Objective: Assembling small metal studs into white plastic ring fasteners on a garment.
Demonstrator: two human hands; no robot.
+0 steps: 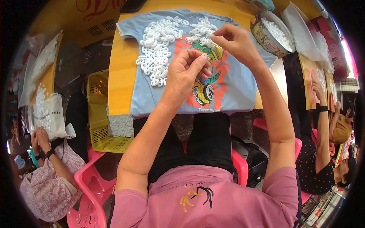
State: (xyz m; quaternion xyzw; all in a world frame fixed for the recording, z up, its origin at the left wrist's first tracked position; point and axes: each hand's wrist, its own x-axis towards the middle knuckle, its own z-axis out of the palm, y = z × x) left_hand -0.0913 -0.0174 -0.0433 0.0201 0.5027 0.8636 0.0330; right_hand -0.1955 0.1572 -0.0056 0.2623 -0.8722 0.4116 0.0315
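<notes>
My left hand is closed in a pinch, with a small whitish plastic piece showing between thumb and forefinger. Up and to its right, my right hand has its thumb and fingers drawn together at the edge of the smaller pile. Whatever its fingertips grip is too small to make out against the white behind. Under both hands a blue T-shirt with a dinosaur and car print lies spread over the table. On it rest a large pile of white two-holed oval pieces and a smaller pile.
The yellow table shows around the shirt. At the far right stands a round tin filled with white pieces, beside a translucent plastic tray. A yellow crate sits low at left. Co-workers sit on both sides, one's hands at left.
</notes>
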